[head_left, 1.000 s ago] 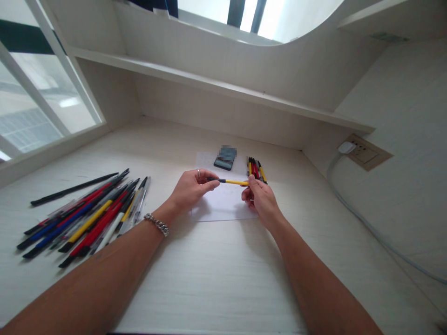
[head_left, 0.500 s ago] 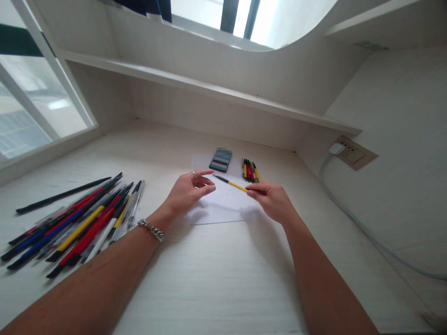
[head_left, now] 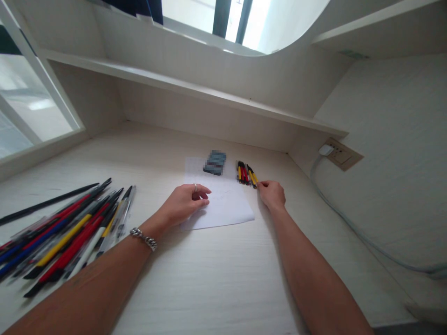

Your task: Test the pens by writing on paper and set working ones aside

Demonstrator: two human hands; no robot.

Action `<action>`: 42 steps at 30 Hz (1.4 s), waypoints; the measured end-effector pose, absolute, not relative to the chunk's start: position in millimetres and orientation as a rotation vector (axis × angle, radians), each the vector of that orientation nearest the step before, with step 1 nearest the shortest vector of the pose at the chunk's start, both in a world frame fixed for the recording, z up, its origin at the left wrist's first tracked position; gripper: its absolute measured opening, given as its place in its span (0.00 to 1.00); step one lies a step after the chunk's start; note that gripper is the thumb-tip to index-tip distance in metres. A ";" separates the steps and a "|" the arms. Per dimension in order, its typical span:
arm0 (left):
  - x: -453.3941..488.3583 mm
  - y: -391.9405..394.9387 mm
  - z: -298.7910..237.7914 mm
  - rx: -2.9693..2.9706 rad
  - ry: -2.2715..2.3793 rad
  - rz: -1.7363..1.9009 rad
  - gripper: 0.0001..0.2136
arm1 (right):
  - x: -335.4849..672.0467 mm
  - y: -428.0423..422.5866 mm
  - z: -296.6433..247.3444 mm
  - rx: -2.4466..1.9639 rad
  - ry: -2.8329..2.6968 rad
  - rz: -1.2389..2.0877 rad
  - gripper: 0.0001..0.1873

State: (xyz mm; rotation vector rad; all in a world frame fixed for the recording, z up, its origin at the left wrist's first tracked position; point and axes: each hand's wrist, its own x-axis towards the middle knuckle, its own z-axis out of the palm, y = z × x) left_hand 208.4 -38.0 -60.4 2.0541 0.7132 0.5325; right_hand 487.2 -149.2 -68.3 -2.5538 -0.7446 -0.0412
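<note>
We note a pale wood-grain tabletop [head_left: 209, 284] under a white shelf [head_left: 195, 90], a wall socket [head_left: 341, 154] at right. A paper sheet [head_left: 223, 207] lies centrally, a tight pen row [head_left: 246, 174] just beside it, a plastic pen heap [head_left: 70, 232] at left. Left hand [head_left: 183, 203] rests empty on the paper, loosely curled; right hand [head_left: 271, 194] is ungripped, fingertips [head_left: 261, 184] at the row's yellow pen [head_left: 252, 177].

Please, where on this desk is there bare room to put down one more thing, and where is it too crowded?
Bare desk lies between your forearms, below the paper sheet. More lies right of your right forearm. It is crowded on the left, under the spread pens, and at the far side, around the blurred phone and small pen bunch.
</note>
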 end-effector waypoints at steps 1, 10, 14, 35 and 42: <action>208.6 -38.3 -60.2 2.062 0.716 0.529 0.15 | 486.6 -148.8 -68.7 -2.561 -0.774 -0.035 0.18; 208.8 -39.5 -57.4 2.134 0.712 0.492 0.14 | 511.7 -160.8 -79.0 -2.356 -1.101 0.119 0.20; 209.0 -39.5 -57.4 2.148 0.705 0.485 0.14 | 508.3 -160.4 -79.2 -2.382 -1.030 0.076 0.19; 206.1 -43.0 -51.1 2.254 0.664 0.582 0.11 | 461.8 -158.8 -53.8 -2.315 -1.172 -0.153 0.16; 204.7 -50.2 -20.5 2.333 0.687 0.743 0.10 | 367.9 -156.4 -52.6 -1.971 -1.859 0.149 0.11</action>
